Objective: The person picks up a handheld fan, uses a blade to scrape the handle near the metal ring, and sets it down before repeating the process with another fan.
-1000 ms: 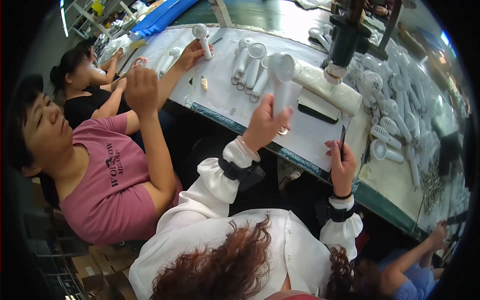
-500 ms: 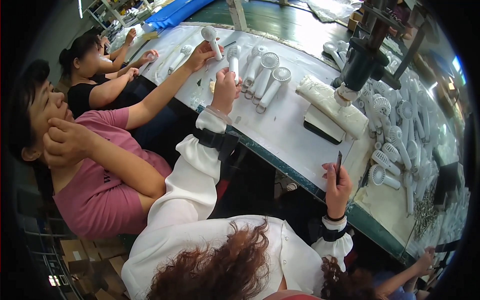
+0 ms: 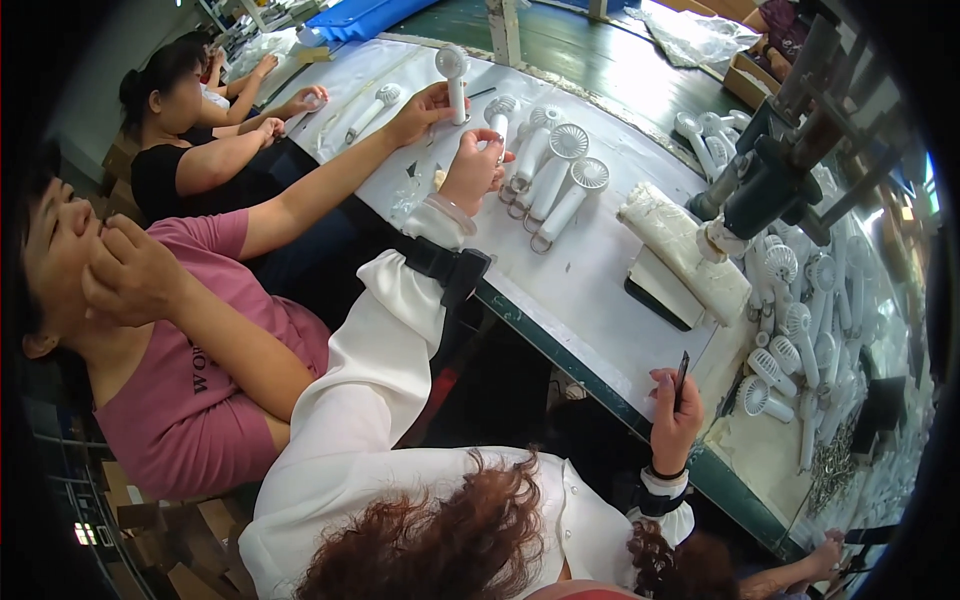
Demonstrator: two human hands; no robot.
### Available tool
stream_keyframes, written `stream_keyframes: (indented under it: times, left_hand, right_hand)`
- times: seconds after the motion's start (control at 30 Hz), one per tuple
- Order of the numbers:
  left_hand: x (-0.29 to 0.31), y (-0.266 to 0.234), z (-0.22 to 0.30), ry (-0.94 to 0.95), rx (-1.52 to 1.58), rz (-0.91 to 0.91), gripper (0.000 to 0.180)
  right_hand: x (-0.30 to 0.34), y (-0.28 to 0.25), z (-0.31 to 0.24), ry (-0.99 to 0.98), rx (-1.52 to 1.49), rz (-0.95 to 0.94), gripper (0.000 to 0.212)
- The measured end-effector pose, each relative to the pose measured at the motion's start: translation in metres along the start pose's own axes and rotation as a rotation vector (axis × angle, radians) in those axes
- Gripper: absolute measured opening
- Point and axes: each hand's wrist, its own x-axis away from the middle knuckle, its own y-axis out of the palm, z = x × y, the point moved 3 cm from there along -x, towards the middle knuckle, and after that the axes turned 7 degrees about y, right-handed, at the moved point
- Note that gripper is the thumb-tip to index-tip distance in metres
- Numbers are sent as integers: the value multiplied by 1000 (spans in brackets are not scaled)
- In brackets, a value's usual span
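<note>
My left hand [image 3: 472,178] reaches out over the table, its fingers closed round the handle of a small white handheld fan [image 3: 501,108] with a round head. Just right of it lie several similar white fans [image 3: 569,145], with metal rings at their handle ends. Nearer the table's front edge, my right hand [image 3: 676,432] grips a slim dark tool [image 3: 682,378], its thin tip pointing up; its exact kind is unclear. Left of my left hand, a co-worker's hand [image 3: 420,112] holds another white fan [image 3: 452,66] upright.
A dark green press-like machine [image 3: 765,195] rises at the right, beside a wrapped white roll [image 3: 690,255] and a flat dark-edged block [image 3: 662,290]. Beyond it many white fans [image 3: 800,320] are heaped. The co-worker in pink [image 3: 215,400] sits close at my left; a blue bin [image 3: 365,17] stands far off.
The view has shifted, so the table things sit farther right and lower. Both my hands keep their holds. The co-worker's fan is still held up, and their other hand stays near the face.
</note>
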Motion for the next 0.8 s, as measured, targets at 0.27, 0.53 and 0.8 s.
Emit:
stream_keyframes:
  times: [0.27,0.53,0.8]
  left_hand:
    - [20,-2,-3,-1,50,-113,19]
    - [18,-12,-3,45,7,-54,20]
    - [16,-46,15,355,42,203,22]
  right_hand:
    - [-2,-1,2,-6,36,4,16]
    - [-3,1,-1,-21,59,-1,15]
    - [0,1,-3,-51,87,12,16]
